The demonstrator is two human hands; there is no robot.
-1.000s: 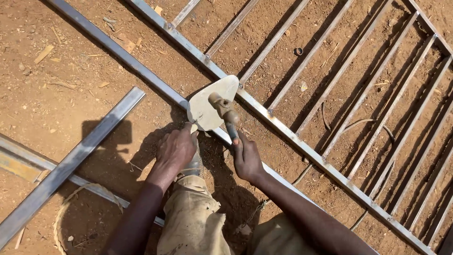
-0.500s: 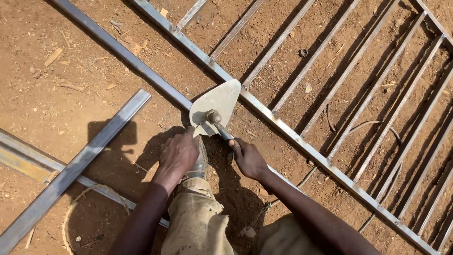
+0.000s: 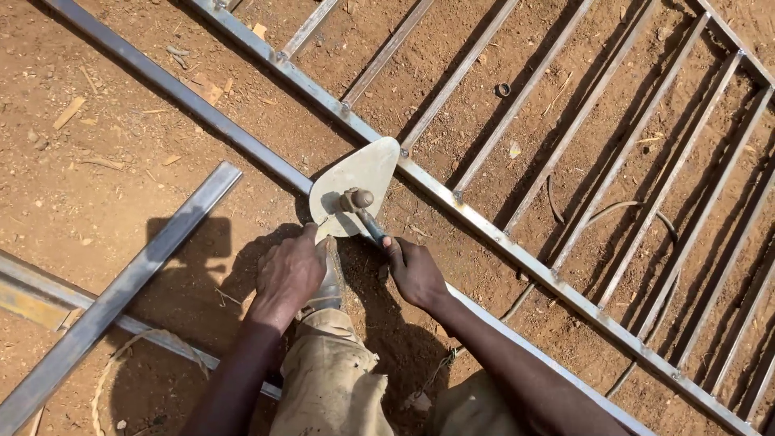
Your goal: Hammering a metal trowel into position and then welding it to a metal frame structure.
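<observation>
A pale, teardrop-shaped sheet-metal plate (image 3: 363, 178) lies on the frame rail (image 3: 484, 230) of a barred steel gate on the red dirt. My left hand (image 3: 289, 273) presses down on the plate's near edge. My right hand (image 3: 413, 273) grips the dark handle of a hammer (image 3: 365, 211), whose rusty head rests on the plate's middle. My knee in tan trousers (image 3: 327, 379) is just below both hands.
The gate's parallel bars (image 3: 646, 178) fill the right half. A second long steel tube (image 3: 202, 105) runs diagonally at upper left. A loose angle bar (image 3: 121, 295) lies at left, crossing another bar. A cable (image 3: 589, 218) snakes under the gate bars.
The hammer head has come down from a raised position onto the plate. The view has shifted slightly; both hands stay in place.
</observation>
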